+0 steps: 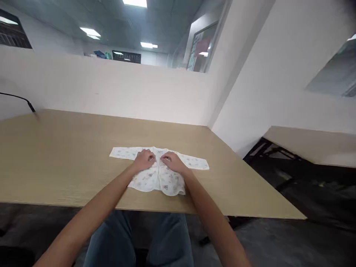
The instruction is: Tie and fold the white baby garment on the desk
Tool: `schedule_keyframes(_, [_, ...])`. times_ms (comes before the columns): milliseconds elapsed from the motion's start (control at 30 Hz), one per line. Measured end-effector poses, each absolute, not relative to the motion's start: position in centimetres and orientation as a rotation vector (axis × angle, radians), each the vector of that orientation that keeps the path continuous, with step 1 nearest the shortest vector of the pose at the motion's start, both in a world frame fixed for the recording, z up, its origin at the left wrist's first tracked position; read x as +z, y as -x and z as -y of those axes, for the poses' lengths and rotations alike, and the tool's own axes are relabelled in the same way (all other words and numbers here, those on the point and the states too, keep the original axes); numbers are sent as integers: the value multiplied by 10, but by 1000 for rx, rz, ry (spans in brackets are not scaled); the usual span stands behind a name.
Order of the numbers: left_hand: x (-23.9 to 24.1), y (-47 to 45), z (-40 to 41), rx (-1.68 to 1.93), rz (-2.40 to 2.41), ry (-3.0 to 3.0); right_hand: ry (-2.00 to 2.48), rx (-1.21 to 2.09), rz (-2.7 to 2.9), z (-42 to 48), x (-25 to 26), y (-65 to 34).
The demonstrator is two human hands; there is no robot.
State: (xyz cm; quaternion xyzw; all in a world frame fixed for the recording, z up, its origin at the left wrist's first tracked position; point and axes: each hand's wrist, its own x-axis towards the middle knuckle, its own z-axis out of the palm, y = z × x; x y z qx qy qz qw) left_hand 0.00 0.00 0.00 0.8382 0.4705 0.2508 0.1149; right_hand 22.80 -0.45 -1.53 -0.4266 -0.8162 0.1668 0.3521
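Observation:
A small white long-sleeved baby shirt [146, 180] with a scattered print lies on the table, its sleeves spread to both sides and a seam or opening down its middle. My left hand [144, 160] rests on the upper chest, left of that line, fingers curled and pinching the cloth. Just across from it, my right hand [172, 162] pinches the cloth on the other side in the same way. The fingertips of both hands are partly hidden. Near the bottom hem the fabric is wavy and slightly raised.
The shirt lies on a light wood-coloured table [69, 148], whose near edge is in front of my legs. A white wall [125, 89] with a window above borders the far side. Another tabletop [311, 146] stands at the right; a black cable [19, 97] hangs at the left.

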Motion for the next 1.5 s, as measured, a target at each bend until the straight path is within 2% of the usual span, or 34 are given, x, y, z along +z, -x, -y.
schedule_keyframes(267, [-11,27,-33,1066,-1388,-2338,1144,467,2081,13,-8,-227])
schedule_keyframes(433, [-6,31,-35,1123,-1404,-2352,1131,430,2026,12,-10,-223])
schedule_keyframes(667, [-2,-15,-13,978,-1281,-2406,1213,347,1987,-6,-22,-213])
schedule_keyframes(967, [-9,-18,-33,857,-1282,-2189,1264,325,1987,-10,-24,-209])
schedule_keyframes(1500, [-11,-24,-29,891,-1286,-2214,1137,368,1930,-3,-21,-209])
